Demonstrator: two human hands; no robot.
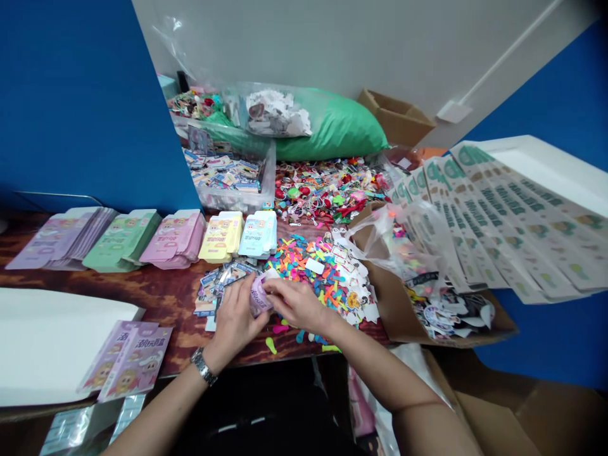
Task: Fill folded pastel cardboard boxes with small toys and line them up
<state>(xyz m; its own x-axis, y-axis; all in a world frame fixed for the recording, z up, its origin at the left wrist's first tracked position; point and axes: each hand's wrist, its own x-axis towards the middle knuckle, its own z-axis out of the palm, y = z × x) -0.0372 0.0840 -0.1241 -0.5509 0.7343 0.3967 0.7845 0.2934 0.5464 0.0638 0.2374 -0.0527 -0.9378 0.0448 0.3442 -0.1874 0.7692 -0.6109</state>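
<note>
The left hand (237, 315) clamps the purple printed paper packet (259, 296), ideally gently; the right hand (300, 307) bunches its fingertips against one end.

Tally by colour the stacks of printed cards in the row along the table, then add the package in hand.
Purple stack: 1
Green stack: 1
Pink stack: 1
Yellow stack: 1
Light blue stack: 1
Purple package in the left hand: 1
Total: 6
</note>
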